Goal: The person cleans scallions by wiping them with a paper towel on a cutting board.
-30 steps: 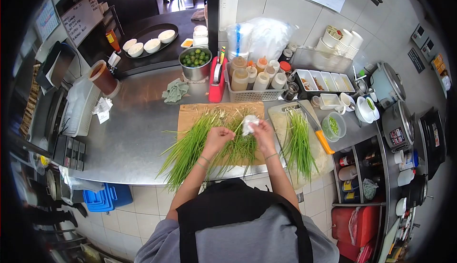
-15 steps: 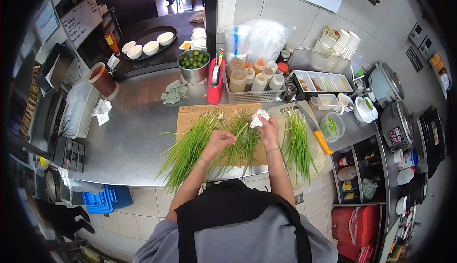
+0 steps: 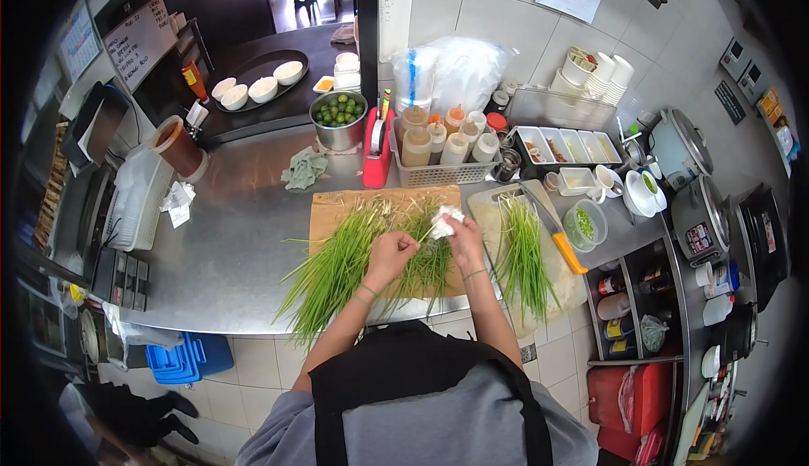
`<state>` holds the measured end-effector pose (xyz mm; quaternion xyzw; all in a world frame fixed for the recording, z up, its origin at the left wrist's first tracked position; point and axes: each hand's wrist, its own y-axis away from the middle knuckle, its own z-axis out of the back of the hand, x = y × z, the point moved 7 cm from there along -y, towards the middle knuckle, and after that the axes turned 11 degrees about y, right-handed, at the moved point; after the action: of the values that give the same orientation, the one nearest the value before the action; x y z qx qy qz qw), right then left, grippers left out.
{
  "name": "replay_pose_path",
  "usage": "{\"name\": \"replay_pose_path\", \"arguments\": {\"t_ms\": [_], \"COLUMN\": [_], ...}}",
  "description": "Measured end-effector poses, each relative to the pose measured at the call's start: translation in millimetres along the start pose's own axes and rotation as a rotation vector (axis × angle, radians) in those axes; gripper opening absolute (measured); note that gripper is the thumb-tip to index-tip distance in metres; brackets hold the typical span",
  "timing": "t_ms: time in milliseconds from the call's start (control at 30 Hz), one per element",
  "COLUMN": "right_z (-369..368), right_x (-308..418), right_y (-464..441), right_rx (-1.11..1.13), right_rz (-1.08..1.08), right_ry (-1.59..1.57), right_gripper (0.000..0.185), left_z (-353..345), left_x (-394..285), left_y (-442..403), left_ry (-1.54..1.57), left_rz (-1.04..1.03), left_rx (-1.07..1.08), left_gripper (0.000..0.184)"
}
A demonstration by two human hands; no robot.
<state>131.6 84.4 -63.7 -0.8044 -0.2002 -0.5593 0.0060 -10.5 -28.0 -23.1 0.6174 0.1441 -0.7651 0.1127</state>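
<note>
My left hand (image 3: 393,255) is closed in a pinch over the greens, and a thin spring onion stalk (image 3: 425,234) runs from its fingertips toward the tissue. In my right hand (image 3: 464,245) is a crumpled white tissue (image 3: 446,222), gripped between thumb and fingers close to the stalk's end. Under both hands lies brown paper (image 3: 327,205) with a large pile of spring onions (image 3: 337,255) on the left and a looser pile (image 3: 430,272) in the middle. Another bunch (image 3: 524,255) rests on a pale cutting board (image 3: 560,285) to the right.
A knife with an orange handle (image 3: 570,253) lies on the board, beside a tub of chopped greens (image 3: 585,224). Behind the paper stand a red tape dispenser (image 3: 377,154), a basket of sauce bottles (image 3: 447,174) and a pot of green limes (image 3: 339,134). A person's legs (image 3: 156,407) show at lower left.
My right hand has moved slightly left and down with the tissue, closer to my left hand. The person at lower left has shifted right.
</note>
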Motion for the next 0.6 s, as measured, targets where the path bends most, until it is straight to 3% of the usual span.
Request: {"name": "replay_pose_path", "arguments": {"t_ms": [67,233,333,433,533,600], "right_z": [8.8,-23.2,-40.8,-36.4,-30.1,-32.4], "right_x": [8.4,-9.3,-14.6,-10.1,-6.6,-4.1], "right_y": [-2.1,30.4,40.8,32.6,30.7,31.6], "right_rx": [-0.047,0.159,0.237,0.211,0.245,0.297], "right_rz": [0.026,-0.134,-0.150,-0.080,-0.084,-0.078], "right_ry": [-0.028,0.058,0.059,-0.018,0.043,0.080], "right_gripper": [0.015,0.016,0.017,0.015,0.013,0.013], "left_z": [3.9,9.5,2.8,-0.1,-10.0,-13.1], "left_x": [-4.2,-35.1,-46.4,-25.8,7.0,16.6], "left_y": [1.5,5.7,9.3,5.1,-1.5,2.1], "left_ry": [-0.035,-0.268,-0.365,-0.112,0.535,0.626], "left_rz": [-0.018,-0.238,-0.331,-0.193,0.082,0.308], "left_rx": [-0.047,-0.176,-0.143,-0.102,0.053,0.156], "left_gripper": [0.010,0.010,0.012,0.012,0.011,0.012]}}
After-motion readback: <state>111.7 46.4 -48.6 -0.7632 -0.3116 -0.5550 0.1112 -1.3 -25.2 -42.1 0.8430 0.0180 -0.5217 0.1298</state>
